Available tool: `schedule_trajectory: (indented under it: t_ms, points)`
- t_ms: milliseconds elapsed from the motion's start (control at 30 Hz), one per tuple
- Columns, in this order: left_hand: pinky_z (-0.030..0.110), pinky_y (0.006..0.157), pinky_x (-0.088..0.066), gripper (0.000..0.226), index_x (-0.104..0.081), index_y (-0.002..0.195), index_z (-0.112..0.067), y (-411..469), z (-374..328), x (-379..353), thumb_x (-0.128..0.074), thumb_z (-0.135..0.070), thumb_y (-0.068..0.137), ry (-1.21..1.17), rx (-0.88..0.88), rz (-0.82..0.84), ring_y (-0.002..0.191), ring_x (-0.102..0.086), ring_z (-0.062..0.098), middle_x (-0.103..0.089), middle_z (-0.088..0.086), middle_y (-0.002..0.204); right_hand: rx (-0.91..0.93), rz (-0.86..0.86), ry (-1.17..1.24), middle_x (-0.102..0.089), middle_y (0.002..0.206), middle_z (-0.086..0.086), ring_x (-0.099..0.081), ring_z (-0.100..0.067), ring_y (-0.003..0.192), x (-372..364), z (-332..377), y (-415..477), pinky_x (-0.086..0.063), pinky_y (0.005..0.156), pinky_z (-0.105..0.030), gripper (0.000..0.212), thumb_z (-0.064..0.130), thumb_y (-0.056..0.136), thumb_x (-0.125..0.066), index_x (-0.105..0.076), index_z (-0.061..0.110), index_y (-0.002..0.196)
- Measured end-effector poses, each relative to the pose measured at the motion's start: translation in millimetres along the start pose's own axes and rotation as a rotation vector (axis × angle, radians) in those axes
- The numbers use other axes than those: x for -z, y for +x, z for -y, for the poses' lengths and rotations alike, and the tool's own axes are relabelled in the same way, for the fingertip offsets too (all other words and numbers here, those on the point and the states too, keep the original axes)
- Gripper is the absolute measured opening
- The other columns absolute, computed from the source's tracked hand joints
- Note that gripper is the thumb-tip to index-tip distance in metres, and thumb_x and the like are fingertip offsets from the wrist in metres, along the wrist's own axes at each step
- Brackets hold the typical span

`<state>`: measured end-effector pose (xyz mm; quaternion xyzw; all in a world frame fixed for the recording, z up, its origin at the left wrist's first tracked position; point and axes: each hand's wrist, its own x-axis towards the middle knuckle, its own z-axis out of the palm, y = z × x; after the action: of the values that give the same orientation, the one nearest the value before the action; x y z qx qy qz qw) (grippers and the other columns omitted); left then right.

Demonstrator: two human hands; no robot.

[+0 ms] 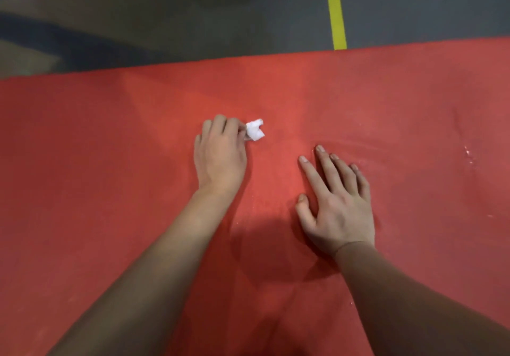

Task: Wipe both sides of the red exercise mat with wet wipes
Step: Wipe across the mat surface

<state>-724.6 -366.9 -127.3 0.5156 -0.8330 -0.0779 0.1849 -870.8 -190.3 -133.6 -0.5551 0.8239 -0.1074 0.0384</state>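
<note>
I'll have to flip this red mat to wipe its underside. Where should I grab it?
Probably the far edge of the red mat, the only edge in view: it lies flat on the grey floor. Slide under it from the floor side with the right hand, flat and empty; the left hand pinches the wipe.

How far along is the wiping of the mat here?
Looks done: wet streaks shine on the mat right of the hands. In hand: the left hand pinches a crumpled wipe against it; the right hand lies flat. Likely left: the dry-looking left part, perhaps the other side.
</note>
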Motion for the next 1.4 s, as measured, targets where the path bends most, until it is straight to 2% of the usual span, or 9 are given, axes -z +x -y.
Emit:
schedule_trajectory:
  t_ms: [167,267,400,533,767,933,1133,1267,1400]
  points:
    - [0.050,0.081,-0.045,0.012,-0.068,0.093,-0.014,37,12,-18,-0.057,-0.016,0.092,-0.129,0.026,-0.080,0.093,-0.056,0.037,-0.062,0.012,0.099,-0.013,0.026,-0.011,-0.030,0.165,0.000,-0.032,-0.026,0.148,1,0,2,-0.018,0.123,-0.048,0.070,0.046,0.086,-0.050,-0.039,0.033,0.155]
    - [0.046,0.087,-0.045,0.014,-0.069,0.096,-0.010,77,11,-28,-0.057,-0.010,0.091,-0.174,0.106,-0.093,0.099,-0.058,0.037,-0.062,0.016,0.104,-0.010,0.036,-0.001,-0.030,0.164,0.000,-0.033,-0.027,0.147,1,1,3,-0.020,0.122,-0.049,0.071,0.045,0.086,-0.051,-0.040,0.033,0.154]
    - [0.047,0.082,-0.042,0.011,-0.069,0.093,-0.011,59,13,-24,-0.059,-0.010,0.090,-0.170,0.084,-0.124,0.092,-0.057,0.037,-0.063,0.013,0.099,-0.019,0.053,-0.002,-0.029,0.165,0.001,-0.033,-0.026,0.147,3,0,3,-0.020,0.122,-0.048,0.071,0.047,0.086,-0.049,-0.038,0.034,0.155]
    - [0.039,0.082,-0.041,0.011,-0.071,0.092,-0.009,58,19,-23,-0.061,-0.006,0.088,-0.212,0.042,-0.123,0.089,-0.059,0.034,-0.066,0.014,0.094,-0.020,0.027,0.023,-0.032,0.164,0.000,-0.036,-0.027,0.146,4,1,4,-0.021,0.122,-0.049,0.071,0.046,0.084,-0.050,-0.041,0.033,0.154]
    - [0.040,0.092,-0.039,0.020,-0.071,0.100,-0.007,145,14,-34,-0.053,-0.007,0.092,-0.074,0.062,-0.069,0.109,-0.054,0.036,-0.064,0.016,0.110,-0.027,0.051,0.014,-0.030,0.164,0.003,-0.032,-0.024,0.147,5,1,5,-0.018,0.123,-0.046,0.071,0.046,0.085,-0.051,-0.039,0.035,0.154]
    - [0.039,0.092,-0.039,0.022,-0.073,0.102,-0.010,147,6,-36,-0.053,-0.012,0.090,-0.119,0.134,-0.108,0.109,-0.056,0.035,-0.066,0.015,0.111,-0.024,0.044,0.005,-0.031,0.164,0.002,-0.033,-0.024,0.147,3,1,6,-0.018,0.123,-0.046,0.071,0.046,0.085,-0.051,-0.040,0.034,0.154]
    - [0.042,0.089,-0.042,0.019,-0.071,0.097,-0.008,117,-2,-41,-0.054,-0.012,0.092,-0.138,-0.048,-0.131,0.103,-0.056,0.037,-0.066,0.016,0.103,-0.006,0.023,0.018,-0.033,0.163,0.001,-0.036,-0.025,0.145,3,0,7,-0.022,0.121,-0.048,0.073,0.045,0.082,-0.054,-0.042,0.033,0.153]
    - [0.036,0.094,-0.038,0.021,-0.073,0.101,-0.009,148,-8,-48,-0.054,-0.015,0.094,-0.145,0.023,-0.105,0.110,-0.055,0.034,-0.066,0.015,0.108,-0.013,0.032,-0.005,-0.032,0.163,0.001,-0.035,-0.025,0.146,2,0,5,-0.021,0.122,-0.047,0.072,0.045,0.084,-0.052,-0.041,0.033,0.154]
    - [0.036,0.090,-0.039,0.021,-0.074,0.100,-0.009,143,-18,-48,-0.055,-0.013,0.093,-0.191,0.028,-0.098,0.106,-0.056,0.036,-0.066,0.015,0.105,-0.009,0.024,-0.007,-0.033,0.163,0.001,-0.036,-0.025,0.146,3,0,6,-0.021,0.122,-0.047,0.072,0.045,0.084,-0.052,-0.041,0.033,0.154]
